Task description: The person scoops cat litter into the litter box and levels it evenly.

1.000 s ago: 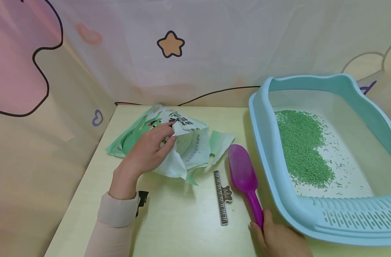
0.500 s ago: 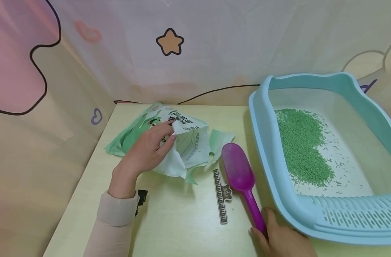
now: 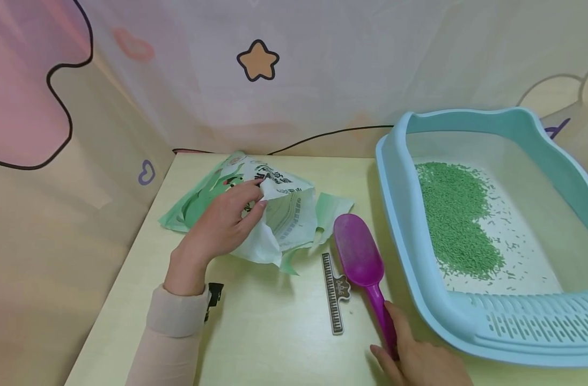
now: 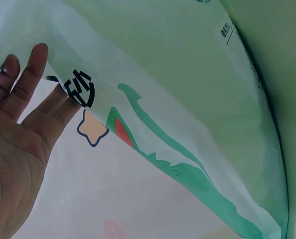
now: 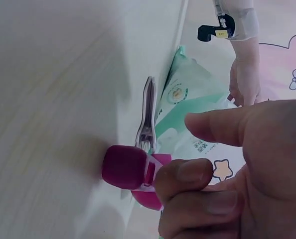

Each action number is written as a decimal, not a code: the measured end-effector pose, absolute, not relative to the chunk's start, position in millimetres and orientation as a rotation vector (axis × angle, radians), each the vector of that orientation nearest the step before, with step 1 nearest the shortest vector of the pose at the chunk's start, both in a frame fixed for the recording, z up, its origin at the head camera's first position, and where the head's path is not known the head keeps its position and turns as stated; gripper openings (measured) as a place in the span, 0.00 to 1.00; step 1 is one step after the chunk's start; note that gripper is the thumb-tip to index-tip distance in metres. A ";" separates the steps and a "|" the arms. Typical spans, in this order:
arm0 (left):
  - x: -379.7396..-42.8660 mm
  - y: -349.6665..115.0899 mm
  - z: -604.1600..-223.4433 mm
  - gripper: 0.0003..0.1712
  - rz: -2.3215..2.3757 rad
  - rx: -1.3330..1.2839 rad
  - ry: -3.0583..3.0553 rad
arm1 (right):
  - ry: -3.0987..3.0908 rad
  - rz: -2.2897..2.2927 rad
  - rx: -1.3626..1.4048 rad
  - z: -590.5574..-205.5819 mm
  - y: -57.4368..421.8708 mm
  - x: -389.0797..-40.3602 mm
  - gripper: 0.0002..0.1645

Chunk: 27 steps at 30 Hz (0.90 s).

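My left hand (image 3: 226,222) pinches the upper edge of the torn mouth of a green-and-white cat litter bag (image 3: 204,198), which lies on the table. In the left wrist view, the bag's film (image 4: 153,114) stretches away from that hand (image 4: 18,144). A purple scoop (image 3: 359,249) rests on the table to the right of the bag, its bowl pointing away from me. Around its handle (image 5: 123,167) lies my right hand (image 3: 421,356), fingers along the right side and thumb held apart on the left. A brown-and-white clip (image 3: 333,295) lies just left of the scoop.
On the right stands a blue litter box (image 3: 395,203) with green pellets (image 3: 450,220) heaped on its left side. A torn bag strip (image 3: 335,212) lies near the scoop's tip. A patterned curtain (image 3: 323,69) closes off the back and left.
The scoop has shifted slightly left, its bowl now nearer the clip. My right hand has slid forward along the handle, and its thumb has moved away from it. My left hand stays put.
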<state>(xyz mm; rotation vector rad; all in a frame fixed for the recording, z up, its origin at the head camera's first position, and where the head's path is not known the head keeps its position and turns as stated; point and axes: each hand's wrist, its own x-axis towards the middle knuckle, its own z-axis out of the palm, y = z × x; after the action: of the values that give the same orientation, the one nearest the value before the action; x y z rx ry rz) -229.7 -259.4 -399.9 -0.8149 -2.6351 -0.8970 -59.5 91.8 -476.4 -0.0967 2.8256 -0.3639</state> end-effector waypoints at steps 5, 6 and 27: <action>-229.7 -258.9 -398.9 0.11 -0.899 -0.815 -2.633 | 2.874 -0.458 -0.199 -471.7 87.5 -61.3 0.44; -229.4 -258.9 -398.7 0.11 -0.899 -0.813 -2.637 | 2.878 -0.517 -0.245 -471.2 86.7 -62.3 0.41; -220.7 -241.1 -400.4 0.12 -0.727 -0.889 -2.740 | 2.879 -0.793 -0.631 -470.7 55.4 -82.3 0.44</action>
<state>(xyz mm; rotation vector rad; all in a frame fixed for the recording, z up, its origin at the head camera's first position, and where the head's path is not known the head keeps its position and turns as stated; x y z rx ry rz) -220.7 -241.1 -400.4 -0.8894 -2.7401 -0.7269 -82.3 55.4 -470.7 -0.6313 2.8793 -0.7934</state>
